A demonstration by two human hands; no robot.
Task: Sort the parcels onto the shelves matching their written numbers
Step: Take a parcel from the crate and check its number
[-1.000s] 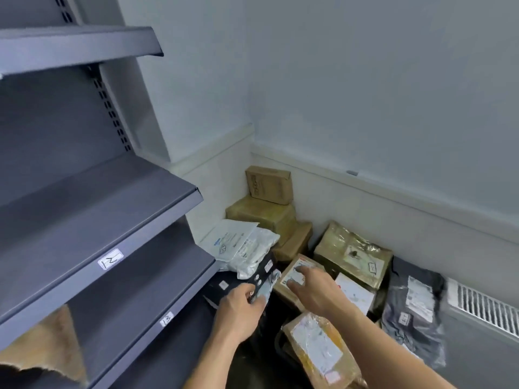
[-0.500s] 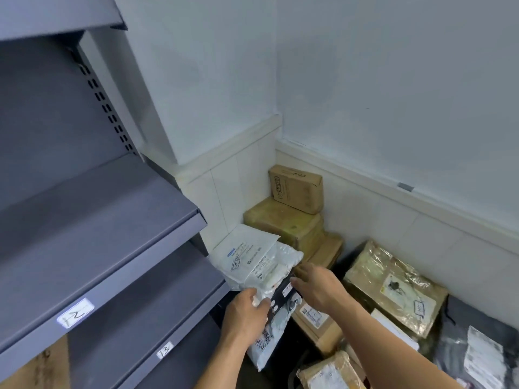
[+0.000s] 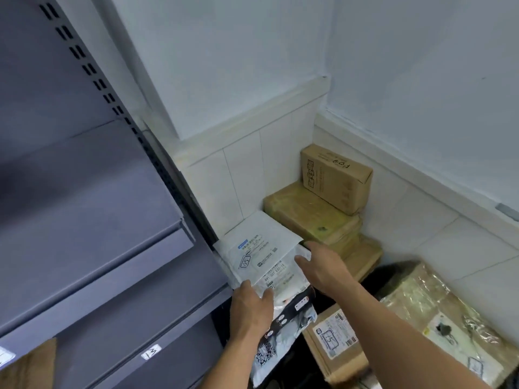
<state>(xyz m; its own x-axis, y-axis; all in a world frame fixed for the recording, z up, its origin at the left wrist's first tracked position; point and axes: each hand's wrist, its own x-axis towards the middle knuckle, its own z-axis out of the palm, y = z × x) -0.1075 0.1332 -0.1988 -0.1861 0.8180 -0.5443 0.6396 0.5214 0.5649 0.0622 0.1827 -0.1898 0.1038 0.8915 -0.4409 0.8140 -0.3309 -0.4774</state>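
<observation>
Shelf label (image 3: 5,358) cut by left edge, brown parcel (image 3: 31,366) cropped at bottom corner

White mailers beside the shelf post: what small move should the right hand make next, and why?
Probably curl the right hand onto the right edge of the white mailers and lift. Its fingers lie straight there, gripping nothing, while the left hand holds the black-and-white bag; their numbers need reading before shelving.

Corner of pale blue walls (image 3: 224,51), white tiles (image 3: 247,169) below a ledge (image 3: 252,113) running along both sides. On the left, grey metal shelving (image 3: 70,192), two levels in view, slotted upright (image 3: 92,68) against the wall. Soft, even light throughout.
</observation>
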